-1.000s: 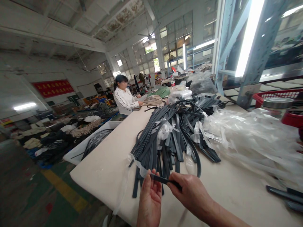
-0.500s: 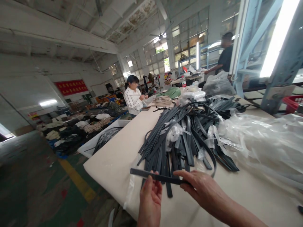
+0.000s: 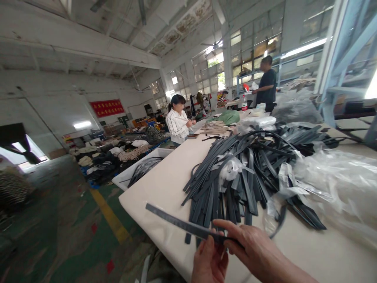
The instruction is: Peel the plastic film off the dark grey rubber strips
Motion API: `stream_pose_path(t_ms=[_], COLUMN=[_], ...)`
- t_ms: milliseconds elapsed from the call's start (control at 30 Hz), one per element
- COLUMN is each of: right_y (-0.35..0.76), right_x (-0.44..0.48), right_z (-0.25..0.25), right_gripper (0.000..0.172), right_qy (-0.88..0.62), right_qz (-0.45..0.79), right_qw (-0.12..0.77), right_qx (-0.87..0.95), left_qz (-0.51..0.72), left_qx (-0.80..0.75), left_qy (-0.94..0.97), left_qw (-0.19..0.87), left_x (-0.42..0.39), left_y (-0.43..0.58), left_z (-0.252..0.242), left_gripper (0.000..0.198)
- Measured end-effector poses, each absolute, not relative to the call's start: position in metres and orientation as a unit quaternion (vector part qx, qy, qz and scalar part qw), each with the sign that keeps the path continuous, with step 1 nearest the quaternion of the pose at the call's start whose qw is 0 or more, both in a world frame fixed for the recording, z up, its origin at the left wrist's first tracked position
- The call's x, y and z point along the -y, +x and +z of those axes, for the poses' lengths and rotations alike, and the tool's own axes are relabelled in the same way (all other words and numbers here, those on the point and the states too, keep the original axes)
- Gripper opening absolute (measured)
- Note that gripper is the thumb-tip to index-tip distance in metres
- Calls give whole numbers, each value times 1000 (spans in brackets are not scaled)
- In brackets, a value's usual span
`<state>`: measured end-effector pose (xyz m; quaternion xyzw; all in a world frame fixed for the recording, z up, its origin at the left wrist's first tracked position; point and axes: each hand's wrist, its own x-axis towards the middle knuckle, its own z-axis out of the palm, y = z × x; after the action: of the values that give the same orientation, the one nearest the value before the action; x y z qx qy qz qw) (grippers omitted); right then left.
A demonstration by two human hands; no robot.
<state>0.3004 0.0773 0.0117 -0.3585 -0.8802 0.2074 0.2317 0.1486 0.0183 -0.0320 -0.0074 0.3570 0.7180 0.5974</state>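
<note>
A flat dark grey strip [image 3: 173, 220] stretches between my hands above the near side of the table. My left hand [image 3: 209, 257] pinches it from below, thumb on top. Close beside it, my right hand [image 3: 250, 243] is closed on the same strip, with part of the strip hidden under the fingers. The strip's free end points to the left, past the table's edge side. Just beyond my hands lies a large heap of similar dark strips [image 3: 206, 192], some bound with clear plastic wrap [image 3: 231, 169].
Clear plastic bags [image 3: 347, 184] cover the right of the cream table [image 3: 159, 181]. A white bin [image 3: 120, 180] of dark strips stands along the left edge. One person in a white jacket [image 3: 176, 124] works across the table; another in dark clothes [image 3: 266, 84] stands farther back.
My left hand has slid along the strip toward my right hand, so a longer end sticks out left. The view has turned slightly left.
</note>
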Motion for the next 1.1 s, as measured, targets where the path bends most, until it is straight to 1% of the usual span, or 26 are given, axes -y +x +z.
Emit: stream_pose_path(t_ms=[67, 167, 233, 300, 367, 433, 533, 633, 700, 800, 867, 933, 1000, 1033, 1067, 1100], right_y=[294, 302, 308, 307, 300, 297, 308, 324, 326, 315, 310, 313, 325, 333, 343, 353], right_x=[-77, -83, -88, -89, -86, -84, -88, -95, -96, -92, -89, -88, -90, -92, -93, -94], right_z=[13, 15, 13, 7, 2, 1, 11, 23, 23, 17, 20, 32, 46, 51, 53, 51], right_gripper=[40, 47, 45, 41, 41, 43, 49, 44, 40, 43, 45, 40, 26, 20, 18, 19], right_qy=[-353, -352, -356, -358, -353, -341, -345, -351, -354, -366, -369, -367, -365, -365, -362, -363], right_qz=[199, 213, 219, 202, 186, 197, 225, 249, 237, 209, 239, 305, 351, 354, 344, 324], right_qw=[228, 217, 213, 216, 209, 200, 196, 185, 182, 164, 144, 108, 60, 46, 47, 86], right_qx=[885, 885, 883, 886, 893, 897, 890, 883, 886, 892, 887, 872, 860, 860, 865, 869], left_qz=[721, 753, 760, 750, 725, 707, 731, 759, 751, 733, 729, 729, 737, 741, 743, 739], left_qx=[-356, -377, -384, -372, -362, -365, -379, -381, -385, -393, -407, -424, -426, -421, -415, -409], left_qy=[-2, -7, -10, 0, 5, 16, 52, 94, 98, 91, 110, 134, 154, 160, 161, 157], left_qw=[595, 539, 524, 547, 586, 606, 565, 519, 527, 548, 539, 520, 502, 498, 500, 512], left_x=[-17, -20, -20, -19, -18, -19, -23, -27, -28, -26, -23, -19, -15, -12, -10, -7], left_y=[150, 129, 120, 127, 144, 157, 148, 129, 129, 145, 152, 153, 152, 153, 157, 162], left_z=[-34, -31, -32, -39, -48, -52, -40, -19, -13, -17, -21, -23, -22, -21, -21, -21], left_gripper=[11, 12, 11, 12, 22, 32, 41, 42, 42, 45, 46, 47, 45, 44, 43, 42])
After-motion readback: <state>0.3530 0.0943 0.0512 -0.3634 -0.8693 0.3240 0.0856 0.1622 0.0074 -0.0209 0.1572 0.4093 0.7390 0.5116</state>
